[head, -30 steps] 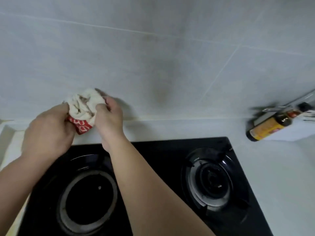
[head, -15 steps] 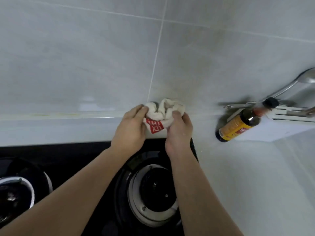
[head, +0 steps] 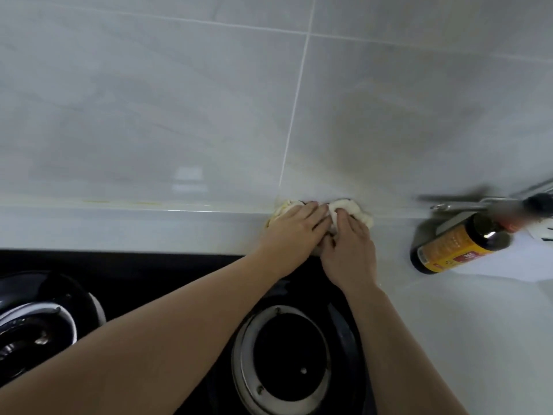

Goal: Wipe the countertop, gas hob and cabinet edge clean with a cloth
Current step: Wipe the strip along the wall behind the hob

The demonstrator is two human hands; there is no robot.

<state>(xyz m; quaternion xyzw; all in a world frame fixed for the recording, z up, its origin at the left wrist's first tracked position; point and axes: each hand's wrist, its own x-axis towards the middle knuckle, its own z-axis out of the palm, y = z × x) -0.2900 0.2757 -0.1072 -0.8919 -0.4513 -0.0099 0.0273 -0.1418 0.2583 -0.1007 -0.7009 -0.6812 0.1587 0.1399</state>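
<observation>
Cloth (head: 449, 215) bunched, cream-white, pinned on pale countertop (head: 119, 229) strip behind glossy black gas hob (head: 191, 265), against grey tiled wall (head: 179, 115). Forearms stretched over round steel burner ring (head: 284, 360); left hand (head: 294, 227) and right hand (head: 348, 250) side by side, fingers fairly straight, pressing down on cloth. Farther right, dark yellow-labelled bottle (head: 454, 244).

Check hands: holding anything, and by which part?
Both hands press the cloth flat on the countertop at the wall: left hand on its left part, right hand on its middle. Neither grips it.
</observation>
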